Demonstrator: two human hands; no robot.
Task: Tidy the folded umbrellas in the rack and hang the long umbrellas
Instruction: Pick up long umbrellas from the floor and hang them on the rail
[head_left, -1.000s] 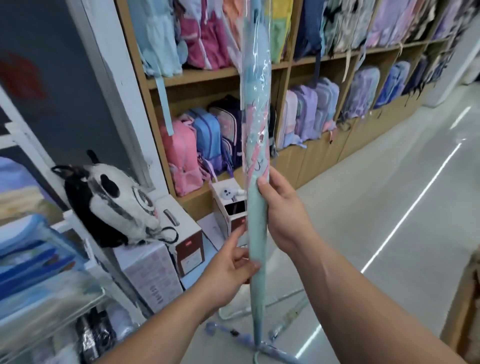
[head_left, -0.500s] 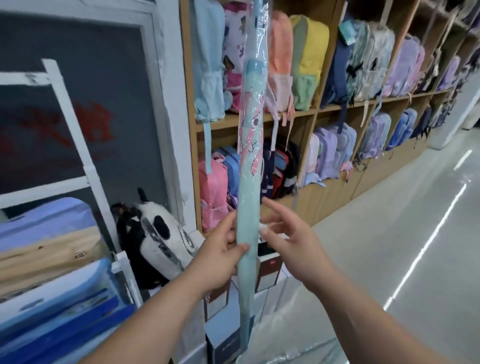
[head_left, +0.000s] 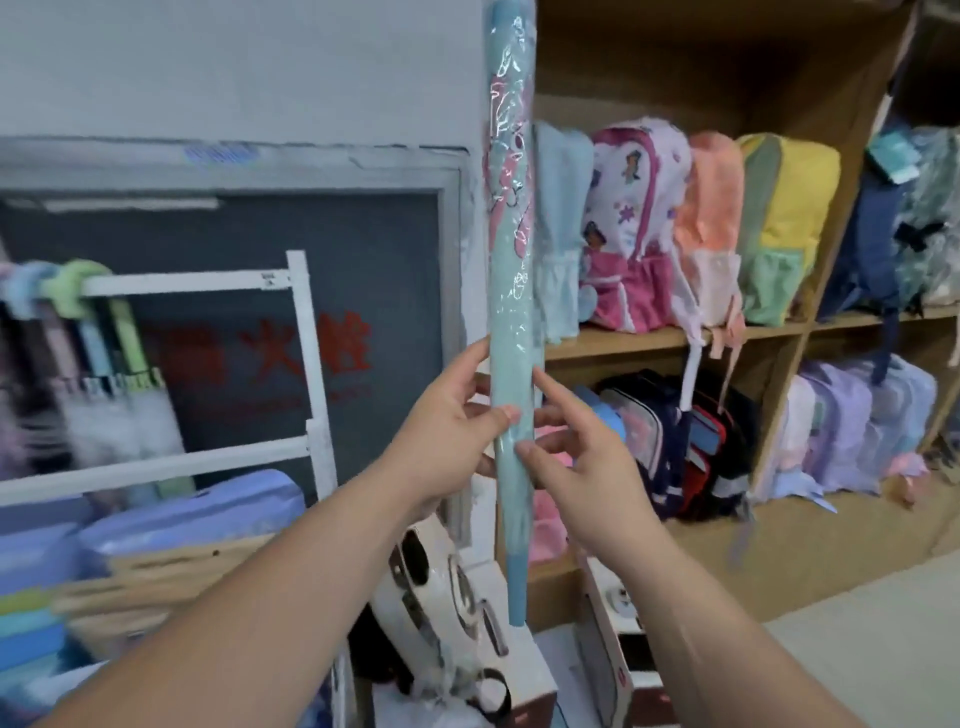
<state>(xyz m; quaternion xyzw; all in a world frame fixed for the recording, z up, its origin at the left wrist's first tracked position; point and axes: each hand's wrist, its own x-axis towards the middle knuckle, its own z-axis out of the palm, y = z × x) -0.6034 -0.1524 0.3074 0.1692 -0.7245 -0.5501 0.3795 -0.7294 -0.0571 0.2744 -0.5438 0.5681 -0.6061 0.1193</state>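
The left hand (head_left: 447, 431) clamps the long umbrella (head_left: 511, 322) upright at mid-shaft; the right hand (head_left: 582, 457), fingers spread, only touches it just beside. Wrapped in clear film, it looks light and stiff but slippery, so a firm grip there suits. The rack rail (head_left: 182, 283) sits left of the hands.

We see a long umbrella (head_left: 511, 291) in pale teal down the middle of the frame, with a pink-and-white print higher up and a blue tip. At the left, a white rack (head_left: 306, 364) carries umbrellas (head_left: 104, 353) with green and blue handles. At upper right stand pink, orange and yellow-green backpacks (head_left: 711, 228).
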